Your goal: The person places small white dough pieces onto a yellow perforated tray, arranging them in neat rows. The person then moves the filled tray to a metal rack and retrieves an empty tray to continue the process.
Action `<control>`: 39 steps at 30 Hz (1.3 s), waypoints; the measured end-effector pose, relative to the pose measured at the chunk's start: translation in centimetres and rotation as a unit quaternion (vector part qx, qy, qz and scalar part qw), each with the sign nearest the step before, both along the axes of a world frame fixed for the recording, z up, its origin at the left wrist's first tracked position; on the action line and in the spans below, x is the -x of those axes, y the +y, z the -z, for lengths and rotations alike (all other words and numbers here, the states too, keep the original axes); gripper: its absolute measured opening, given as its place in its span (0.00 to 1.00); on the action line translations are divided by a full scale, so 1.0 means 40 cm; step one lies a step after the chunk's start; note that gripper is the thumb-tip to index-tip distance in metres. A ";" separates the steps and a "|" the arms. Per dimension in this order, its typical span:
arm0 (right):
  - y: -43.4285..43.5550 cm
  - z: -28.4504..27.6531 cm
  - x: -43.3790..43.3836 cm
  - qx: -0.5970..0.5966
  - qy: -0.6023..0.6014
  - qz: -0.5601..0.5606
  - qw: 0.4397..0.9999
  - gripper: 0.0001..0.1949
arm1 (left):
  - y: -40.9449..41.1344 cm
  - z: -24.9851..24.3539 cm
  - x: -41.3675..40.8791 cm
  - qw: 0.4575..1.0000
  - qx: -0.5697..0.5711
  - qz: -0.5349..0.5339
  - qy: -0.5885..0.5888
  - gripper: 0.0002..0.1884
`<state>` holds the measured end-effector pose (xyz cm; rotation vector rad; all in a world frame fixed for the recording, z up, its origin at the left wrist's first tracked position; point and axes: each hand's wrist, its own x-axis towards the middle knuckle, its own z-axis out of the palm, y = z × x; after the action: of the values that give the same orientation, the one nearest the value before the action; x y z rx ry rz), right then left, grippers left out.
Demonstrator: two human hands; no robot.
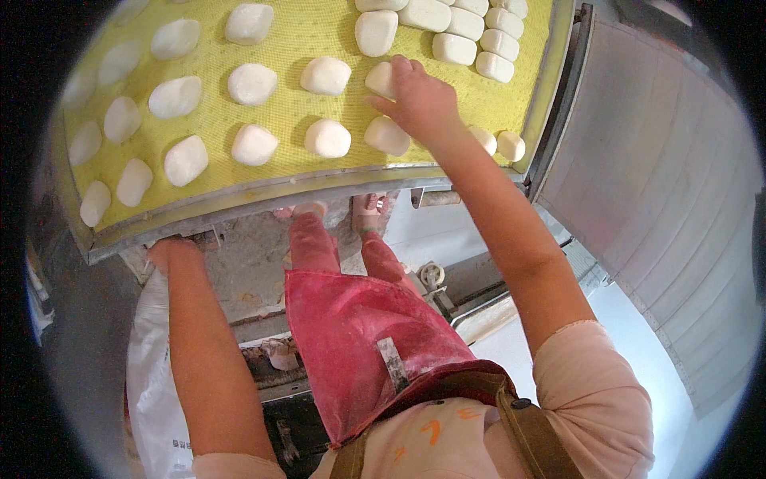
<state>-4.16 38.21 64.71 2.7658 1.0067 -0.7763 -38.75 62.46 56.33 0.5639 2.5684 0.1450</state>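
Note:
A metal-framed tray (pixel 311 182) lined with yellow mesh lies before me, bearing several white dough pieces. My right hand (pixel 422 99) reaches over its right half, with thumb and fingers around one dough piece (pixel 379 80) that my hand partly covers. Another dough piece (pixel 386 136) lies just below that hand, towards the front edge. At the tray's front left corner, my left hand (pixel 176 248) is down by the frame, above a white sack (pixel 148 335). The frame hides its fingers, so its grip is unclear.
Blocky dough pieces (pixel 465 24) are packed closely at the tray's far right; rounder ones (pixel 252 84) sit spaced in rows to the left. A grey ribbed panel (pixel 652 149) borders the tray's right side. Below are a roller (pixel 440 198) and a caster wheel (pixel 432 273).

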 end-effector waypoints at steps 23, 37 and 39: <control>-0.201 -0.012 -0.109 0.003 -0.094 -0.049 0.994 0.26 | 0.017 0.056 0.126 0.886 0.142 0.435 0.069 0.18; -0.205 0.076 -0.084 -0.039 -0.065 0.031 0.997 0.21 | 0.008 0.053 0.114 0.954 0.038 0.291 -0.059 0.18; -0.192 0.083 -0.088 -0.007 -0.059 0.020 0.998 0.22 | 0.008 0.058 0.106 0.960 0.021 0.268 -0.082 0.18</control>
<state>-0.66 30.52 61.39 2.8140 0.9422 -0.6043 -43.01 62.77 54.01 1.1532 2.1646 -0.0508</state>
